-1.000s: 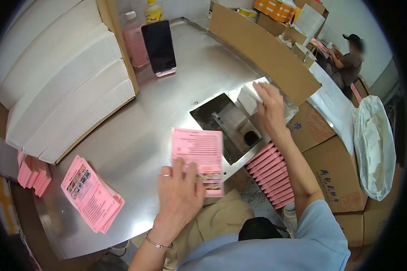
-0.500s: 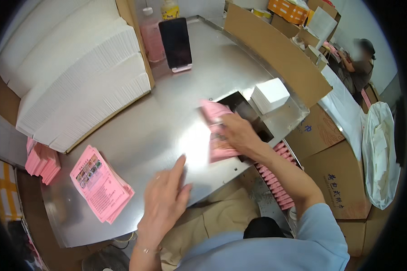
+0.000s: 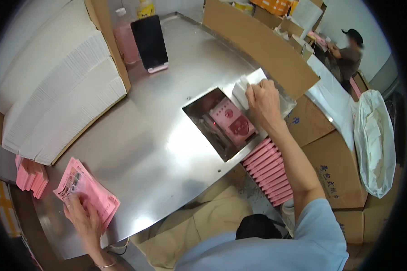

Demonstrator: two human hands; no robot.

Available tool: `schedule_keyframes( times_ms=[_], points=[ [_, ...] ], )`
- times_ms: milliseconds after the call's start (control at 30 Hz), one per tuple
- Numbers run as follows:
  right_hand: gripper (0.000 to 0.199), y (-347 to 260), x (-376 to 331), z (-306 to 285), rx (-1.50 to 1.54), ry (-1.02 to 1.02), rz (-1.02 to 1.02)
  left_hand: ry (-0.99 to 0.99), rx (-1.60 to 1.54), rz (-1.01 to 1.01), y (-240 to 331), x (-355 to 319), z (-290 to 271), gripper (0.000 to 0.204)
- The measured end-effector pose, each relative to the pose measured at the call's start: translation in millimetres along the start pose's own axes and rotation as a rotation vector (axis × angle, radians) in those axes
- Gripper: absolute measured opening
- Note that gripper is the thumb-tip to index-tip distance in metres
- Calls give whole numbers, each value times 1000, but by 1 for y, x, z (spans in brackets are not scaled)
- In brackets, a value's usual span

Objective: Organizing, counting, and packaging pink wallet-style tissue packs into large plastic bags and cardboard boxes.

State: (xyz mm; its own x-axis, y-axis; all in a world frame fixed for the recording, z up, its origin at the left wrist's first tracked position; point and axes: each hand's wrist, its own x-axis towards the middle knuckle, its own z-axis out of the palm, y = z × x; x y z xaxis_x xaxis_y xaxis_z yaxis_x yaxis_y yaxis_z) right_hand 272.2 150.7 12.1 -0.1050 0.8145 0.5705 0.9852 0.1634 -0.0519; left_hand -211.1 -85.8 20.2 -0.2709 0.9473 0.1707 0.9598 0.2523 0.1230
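My left hand rests with spread fingers on a stack of flat pink cartons at the near left corner of the steel table. My right hand reaches to the far right and pinches a white sheet from a small white stack. Just in front of it, a pink box lies in a rectangular opening cut in the table top. Below the opening, a row of filled pink boxes stands on edge.
A big stack of white folded sheets in a cardboard tray fills the left. A dark phone stands propped at the back beside a pink bottle. Cardboard boxes and a white bag sit right. Another person works far back.
My right hand dropped the pink box into the opening and moved to the white stack. My left hand swung left down to the pink carton stack.
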Motion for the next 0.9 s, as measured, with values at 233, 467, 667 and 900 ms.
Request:
schedule_keyframes(
  times_ms=[233, 467, 667, 900],
  points=[
    [28, 2, 1, -4, 119, 196, -107, 21, -649, 712, 180, 19, 42, 43],
    [40, -138, -118, -58, 616, -11, -908, -77, -338, 588, 172, 19, 28, 84],
    [34, -187, -61, -6, 256, -341, -761, -1, -346, 237, 220, 22, 33, 91],
    [25, -69, -20, -51, 309, 101, -341, 71, -181, 365, 193, 9, 25, 71]
  ],
)
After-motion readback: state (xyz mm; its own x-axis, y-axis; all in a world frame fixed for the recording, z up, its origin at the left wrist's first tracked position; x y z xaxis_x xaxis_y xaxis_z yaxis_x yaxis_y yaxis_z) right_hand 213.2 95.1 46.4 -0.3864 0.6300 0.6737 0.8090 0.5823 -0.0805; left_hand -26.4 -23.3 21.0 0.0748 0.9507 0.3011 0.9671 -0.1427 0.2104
